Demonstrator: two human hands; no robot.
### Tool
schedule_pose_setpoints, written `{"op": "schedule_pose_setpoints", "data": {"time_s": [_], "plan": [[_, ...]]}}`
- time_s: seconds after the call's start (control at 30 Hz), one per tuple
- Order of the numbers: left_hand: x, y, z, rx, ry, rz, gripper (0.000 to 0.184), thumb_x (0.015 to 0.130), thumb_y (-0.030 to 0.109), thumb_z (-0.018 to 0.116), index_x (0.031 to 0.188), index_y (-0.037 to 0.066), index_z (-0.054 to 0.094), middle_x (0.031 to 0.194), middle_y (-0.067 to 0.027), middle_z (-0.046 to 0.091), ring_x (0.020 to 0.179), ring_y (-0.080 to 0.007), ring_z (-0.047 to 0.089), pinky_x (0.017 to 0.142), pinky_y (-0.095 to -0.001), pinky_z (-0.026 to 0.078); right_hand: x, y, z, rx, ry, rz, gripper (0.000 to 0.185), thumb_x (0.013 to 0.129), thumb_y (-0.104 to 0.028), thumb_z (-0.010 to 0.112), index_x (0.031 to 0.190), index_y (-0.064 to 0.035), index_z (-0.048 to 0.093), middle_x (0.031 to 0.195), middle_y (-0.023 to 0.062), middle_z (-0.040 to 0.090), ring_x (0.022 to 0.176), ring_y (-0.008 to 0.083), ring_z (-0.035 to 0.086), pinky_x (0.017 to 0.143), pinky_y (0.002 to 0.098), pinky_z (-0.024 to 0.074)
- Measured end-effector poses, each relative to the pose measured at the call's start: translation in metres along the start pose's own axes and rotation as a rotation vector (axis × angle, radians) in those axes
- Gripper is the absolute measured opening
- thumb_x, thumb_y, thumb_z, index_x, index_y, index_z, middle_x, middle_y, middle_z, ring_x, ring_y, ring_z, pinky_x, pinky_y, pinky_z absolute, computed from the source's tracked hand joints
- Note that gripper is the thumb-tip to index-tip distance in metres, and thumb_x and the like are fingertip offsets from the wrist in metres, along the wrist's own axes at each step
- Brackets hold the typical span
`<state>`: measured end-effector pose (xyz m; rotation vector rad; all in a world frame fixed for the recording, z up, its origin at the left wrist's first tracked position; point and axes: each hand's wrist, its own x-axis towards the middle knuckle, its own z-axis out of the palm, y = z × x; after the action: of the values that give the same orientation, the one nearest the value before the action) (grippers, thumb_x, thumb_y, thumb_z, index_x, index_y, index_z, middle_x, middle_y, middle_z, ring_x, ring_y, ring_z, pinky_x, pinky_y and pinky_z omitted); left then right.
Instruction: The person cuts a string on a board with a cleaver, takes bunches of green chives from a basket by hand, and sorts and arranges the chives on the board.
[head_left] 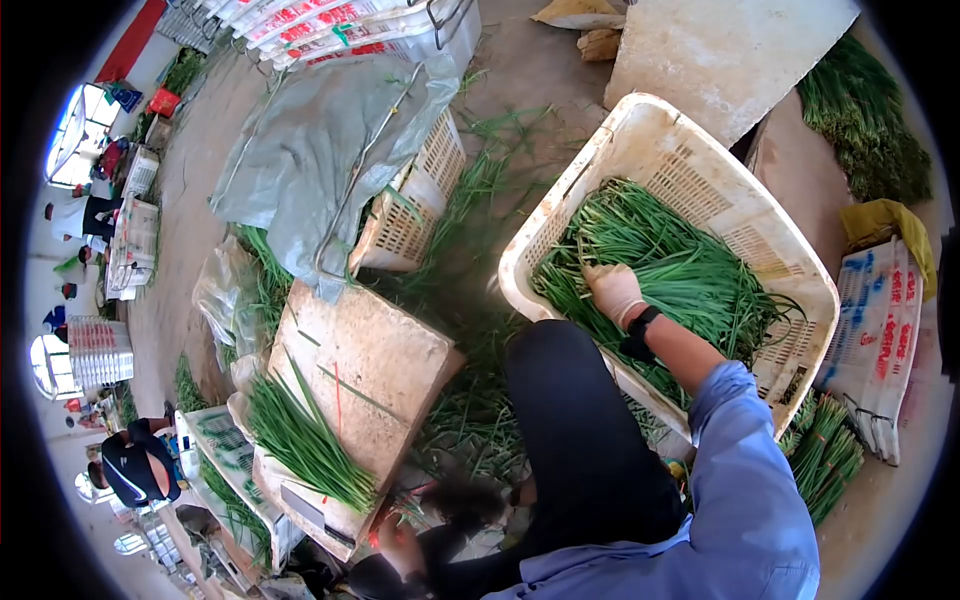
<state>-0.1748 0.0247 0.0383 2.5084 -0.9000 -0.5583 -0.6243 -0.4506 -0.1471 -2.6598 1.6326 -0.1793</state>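
My right hand (pixel 614 292), in a pale glove with a black band at the wrist, reaches into a white plastic crate (pixel 690 185). Its fingers are closed on the green chives (pixel 660 255) heaped inside. Low in the view, beside the board, is my left hand (pixel 398 548). Its fingers look curled by something small and red, which I cannot make out. A bunch of chives (pixel 305 440) lies on the worn board (pixel 370 350), with a flat metal blade (pixel 318 517) at the board's near edge.
A grey plastic sheet (pixel 300 160) covers another crate (pixel 425 200). Stacked white crates (pixel 360 35) stand at the top. Tied bundles of greens (pixel 828 460) lie at right, below a printed white crate (pixel 880 330). Loose leaves litter the floor. A person (pixel 140 465) is at left.
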Motion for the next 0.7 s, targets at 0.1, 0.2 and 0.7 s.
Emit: {"op": "schedule_pose_setpoints", "data": {"time_s": [0.1,0.2,0.7], "plan": [[0.002,-0.016,0.006,0.014,0.023,0.063,0.022,0.095,0.004,0.069,0.117,0.0,0.074,0.112,-0.0122,0.075,0.093,-0.0234,0.07,0.084,-0.036,0.056,0.016,-0.008,0.023,-0.238,0.03,0.007,0.007,0.094,-0.015,0.058,0.09,-0.0168,0.064,0.075,0.0035,0.068,0.066,0.0241,0.069,0.062,0.0408,0.0484],[0.004,-0.022,0.01,0.02,0.032,0.075,0.023,0.094,0.004,0.069,0.115,-0.001,0.074,0.111,-0.0138,0.075,0.09,-0.0245,0.07,0.081,-0.0369,0.057,0.024,-0.005,0.036,-0.264,0.031,0.004,0.009,0.094,-0.014,0.059,0.091,-0.0158,0.066,0.077,0.0039,0.069,0.068,0.024,0.07,0.063,0.0417,0.0483],[0.013,-0.008,0.017,0.064,-0.009,0.095,0.023,0.092,0.003,0.067,0.112,-0.002,0.075,0.111,-0.017,0.075,0.1,-0.0323,0.071,0.084,-0.0394,0.056,0.044,0.084,-0.009,0.297,0.049,0.385,0.038,0.082,-0.029,0.085,0.115,-0.0116,0.079,0.104,0.0133,0.079,0.095,0.0358,0.075,0.087,0.0456,0.0603]]}}
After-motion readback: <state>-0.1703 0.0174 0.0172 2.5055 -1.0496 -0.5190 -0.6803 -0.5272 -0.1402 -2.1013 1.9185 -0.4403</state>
